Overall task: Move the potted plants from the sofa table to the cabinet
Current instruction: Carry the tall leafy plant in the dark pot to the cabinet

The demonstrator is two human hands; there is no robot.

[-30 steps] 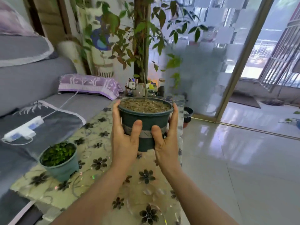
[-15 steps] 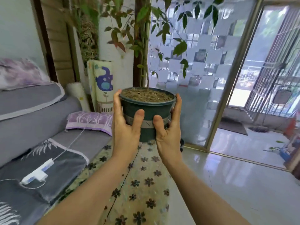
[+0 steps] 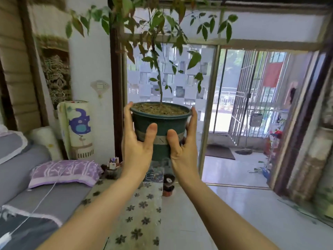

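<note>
A dark green plastic pot (image 3: pixel 161 128) with a grey tape band holds soil and a thin leafy sapling (image 3: pixel 158 56). I hold it up in front of me, well above the sofa table (image 3: pixel 140 210), which is covered by a flower-print cloth. My left hand (image 3: pixel 136 139) grips the pot's left side, thumb on the tape band. My right hand (image 3: pixel 183 139) grips the right side the same way. The small second potted plant seen earlier is out of view. No cabinet is visible.
A grey sofa (image 3: pixel 36 192) with a purple pillow (image 3: pixel 65 173) lies to the left. Small containers (image 3: pixel 112 164) and a small pot (image 3: pixel 168 184) sit at the table's far end. An open doorway (image 3: pixel 234 105) and glossy tiled floor (image 3: pixel 234 213) lie ahead and right.
Both hands have lifted the pot higher off the table, and my view has tilted up and turned right; the small leafy pot on the table has dropped out of view.
</note>
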